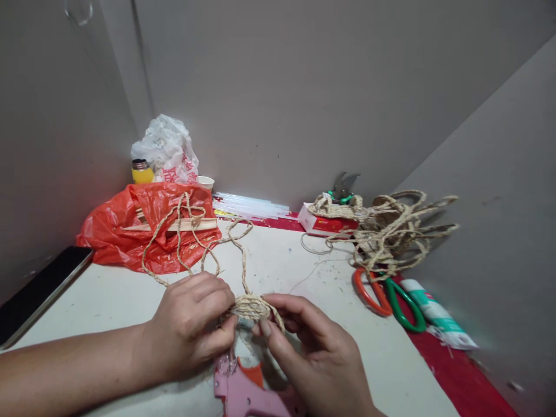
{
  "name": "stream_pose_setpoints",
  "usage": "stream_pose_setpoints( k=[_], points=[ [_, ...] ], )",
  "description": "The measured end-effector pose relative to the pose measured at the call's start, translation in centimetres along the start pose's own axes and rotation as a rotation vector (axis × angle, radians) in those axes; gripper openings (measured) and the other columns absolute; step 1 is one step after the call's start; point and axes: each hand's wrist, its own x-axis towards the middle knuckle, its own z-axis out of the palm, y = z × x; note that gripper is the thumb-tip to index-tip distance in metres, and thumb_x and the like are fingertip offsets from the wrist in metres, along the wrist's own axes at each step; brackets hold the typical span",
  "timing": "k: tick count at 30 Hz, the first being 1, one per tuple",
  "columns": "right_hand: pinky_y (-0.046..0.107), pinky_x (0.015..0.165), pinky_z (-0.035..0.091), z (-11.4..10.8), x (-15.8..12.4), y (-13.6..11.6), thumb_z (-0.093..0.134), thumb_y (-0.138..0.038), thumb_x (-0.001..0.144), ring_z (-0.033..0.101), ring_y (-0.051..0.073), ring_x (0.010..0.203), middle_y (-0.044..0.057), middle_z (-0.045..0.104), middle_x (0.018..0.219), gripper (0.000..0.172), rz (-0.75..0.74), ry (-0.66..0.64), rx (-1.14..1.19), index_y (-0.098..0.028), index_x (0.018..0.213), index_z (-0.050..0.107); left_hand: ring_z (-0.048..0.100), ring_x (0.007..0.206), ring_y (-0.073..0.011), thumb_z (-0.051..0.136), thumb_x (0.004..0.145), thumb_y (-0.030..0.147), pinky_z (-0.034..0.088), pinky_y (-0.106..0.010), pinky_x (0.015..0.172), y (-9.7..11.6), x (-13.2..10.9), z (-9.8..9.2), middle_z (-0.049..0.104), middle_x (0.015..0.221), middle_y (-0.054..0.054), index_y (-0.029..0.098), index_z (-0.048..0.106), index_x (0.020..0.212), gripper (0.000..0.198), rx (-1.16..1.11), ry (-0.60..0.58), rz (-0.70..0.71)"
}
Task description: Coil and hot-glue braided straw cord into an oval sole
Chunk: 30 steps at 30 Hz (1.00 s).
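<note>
Between my hands is a small oval coil of braided straw rope (251, 307), raised a little over the white tabletop. My left hand (195, 315) is closed on the coil's left end. On the right, the thumb and forefinger of my right hand (310, 344) pinch its other end, where a loop of rope curls down. A long tail of the braided rope (243, 263) runs from the coil up the table to the left. Just below lies a pink hot glue gun (252, 394) with an orange trigger, partly hidden by my right hand.
On the left are a red plastic bag (113, 226) with wood strips and a black phone (43, 289). Translucent glue sticks (252, 205) lie at the back. Right stand a red-white box (332, 225), tangled braided rope (391, 231), orange-and-green-handled scissors (406, 306) and a white-green packet (438, 313). Grey walls enclose the table.
</note>
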Motion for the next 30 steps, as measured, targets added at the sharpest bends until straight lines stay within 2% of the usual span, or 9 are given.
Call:
stream_pose_setpoints(
  k=[22, 30],
  points=[
    [0.022, 0.060, 0.054, 0.22, -0.09, 0.33, 0.067, -0.016, 0.077, 0.068, 0.014, 0.060, -0.002, 0.073, 0.071, 0.018, -0.013, 0.007, 0.021, -0.025, 0.092, 0.071, 0.054, 0.067, -0.0183, 0.060, 0.078, 0.008, 0.046, -0.032, 0.067, -0.25, -0.20, 0.16, 0.064, 0.071, -0.005, 0.018, 0.056, 0.085, 0.013, 0.013, -0.012, 0.028],
    [0.019, 0.057, 0.054, 0.25, -0.16, 0.83, 0.067, -0.014, 0.077, 0.065, 0.012, 0.060, -0.003, 0.073, 0.072, 0.022, -0.051, 0.012, 0.020, -0.027, 0.093, 0.071, 0.052, 0.063, -0.0173, 0.064, 0.074, 0.007, 0.048, -0.034, 0.069, -0.55, -0.27, 0.62, 0.065, 0.069, -0.004, 0.017, 0.058, 0.086, 0.016, 0.016, 0.024, 0.056]
  ],
)
